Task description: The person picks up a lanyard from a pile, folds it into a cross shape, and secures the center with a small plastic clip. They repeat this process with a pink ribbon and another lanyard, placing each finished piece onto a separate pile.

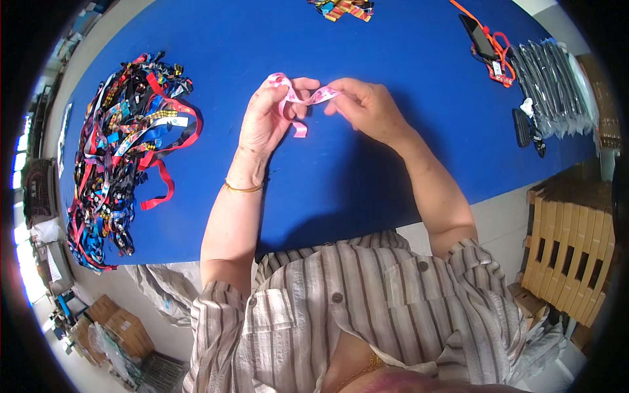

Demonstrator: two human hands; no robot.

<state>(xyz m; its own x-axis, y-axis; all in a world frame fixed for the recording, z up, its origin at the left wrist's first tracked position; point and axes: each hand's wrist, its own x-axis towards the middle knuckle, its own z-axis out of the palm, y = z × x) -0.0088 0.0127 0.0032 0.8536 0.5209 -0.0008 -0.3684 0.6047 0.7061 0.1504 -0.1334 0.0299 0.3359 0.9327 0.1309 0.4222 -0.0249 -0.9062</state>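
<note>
A pink and white patterned ribbon strap (289, 96) is stretched between my hands above the blue table (314, 171). My left hand (262, 111) is closed on it, with a loop standing up by the thumb and a loose end hanging below the fingers. My right hand (367, 106) pinches the strap's other part between thumb and fingers. The fingertips of the right hand partly hide where the strap ends. On the left of the table lies a large tangled heap of multicoloured straps (108, 164), apart from my hands.
A small bundle of yellow and red straps (344, 9) lies at the far edge. At the right are a dark phone (477, 36), an orange cord (499, 49), a row of clear-wrapped black packs (553, 88) and a small black object (521, 127). Cardboard boxes (567, 255) stand beyond the table.
</note>
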